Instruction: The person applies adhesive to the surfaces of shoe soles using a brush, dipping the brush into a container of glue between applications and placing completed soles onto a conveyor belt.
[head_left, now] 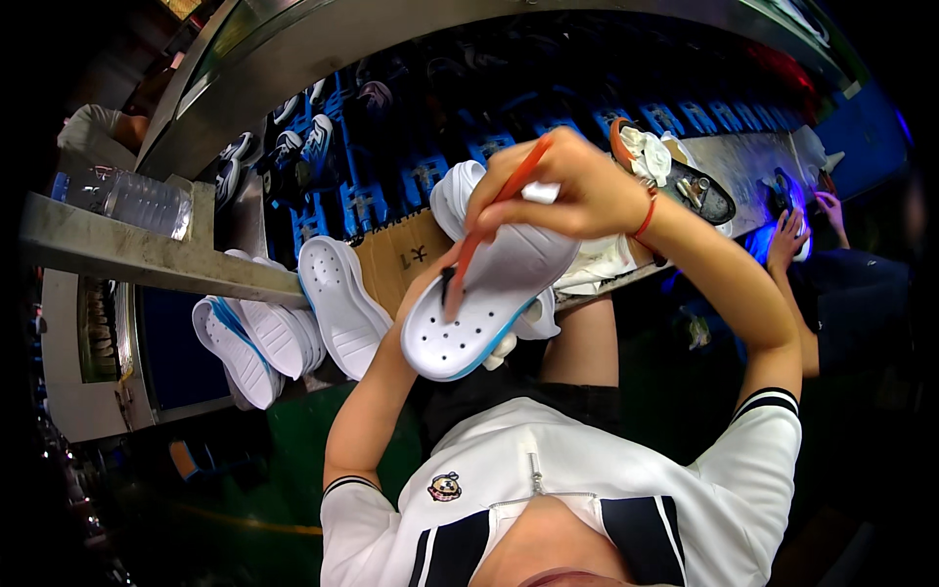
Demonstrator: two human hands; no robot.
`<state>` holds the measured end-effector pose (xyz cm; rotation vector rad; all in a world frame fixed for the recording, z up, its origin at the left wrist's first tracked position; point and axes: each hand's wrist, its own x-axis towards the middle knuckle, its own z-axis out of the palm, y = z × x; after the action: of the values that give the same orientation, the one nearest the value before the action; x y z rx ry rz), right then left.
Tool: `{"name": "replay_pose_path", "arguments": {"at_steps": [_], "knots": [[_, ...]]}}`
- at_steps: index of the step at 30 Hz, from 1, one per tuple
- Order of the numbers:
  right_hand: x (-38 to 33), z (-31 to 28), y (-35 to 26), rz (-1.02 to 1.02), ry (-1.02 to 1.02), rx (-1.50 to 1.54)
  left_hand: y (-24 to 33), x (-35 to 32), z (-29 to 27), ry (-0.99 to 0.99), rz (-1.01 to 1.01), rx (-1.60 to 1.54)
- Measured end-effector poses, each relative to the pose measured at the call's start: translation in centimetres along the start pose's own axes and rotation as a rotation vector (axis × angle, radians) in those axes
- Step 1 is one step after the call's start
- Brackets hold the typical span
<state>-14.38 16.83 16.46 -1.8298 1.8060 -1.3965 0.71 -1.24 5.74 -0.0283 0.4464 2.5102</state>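
Fingers (pixel 548 186) of the right hand (pixel 577 191) are closing around an orange-handled brush (pixel 494 210), pinching it near the top while its dark tip is touching the white clog (pixel 479 303) at the picture's centre. Left hand (pixel 445 269) is reaching under that clog and holding it up from behind; its fingers are mostly hidden by the shoe, so I cannot tell just how they are curling, though they are plainly carrying it. This clog is perforated with small holes, is edged in blue along its sole, and is hanging above the person's lap, just in front of the counter (pixel 743 157). A red band (pixel 646 215) is circling the right wrist. At nine o'clock from the clog, a row of white soles (pixel 293 323) is leaning side by side. Behind the clog, at twelve o'clock, a brown cardboard sheet (pixel 396 259) with a dark mark is lying flat, and blue rectangular carriers (pixel 362 205) with pale labels are lining the conveyor. At ten o'clock a clear plastic bottle (pixel 137 201) is lying on a ledge. At two o'clock another person's hand (pixel 787 240) is working near a blue glow.
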Motion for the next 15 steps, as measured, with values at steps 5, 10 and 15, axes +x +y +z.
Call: {"name": "replay_pose_path", "arguments": {"at_steps": [5, 10, 15], "knots": [[1.9, 0.7, -2.0, -0.092, 0.005, -0.001, -0.5, 1.3, -0.7, 0.169, 0.353, 0.651], [2.7, -3.7, -1.7, 0.226, -0.061, -0.217, 0.0, 0.0, -0.8, -0.045, -0.214, -0.348], [2.5, 1.8, -1.1, -0.046, 0.018, -0.004, 0.2, 0.6, 0.1, 0.046, 0.112, 0.066]]}}
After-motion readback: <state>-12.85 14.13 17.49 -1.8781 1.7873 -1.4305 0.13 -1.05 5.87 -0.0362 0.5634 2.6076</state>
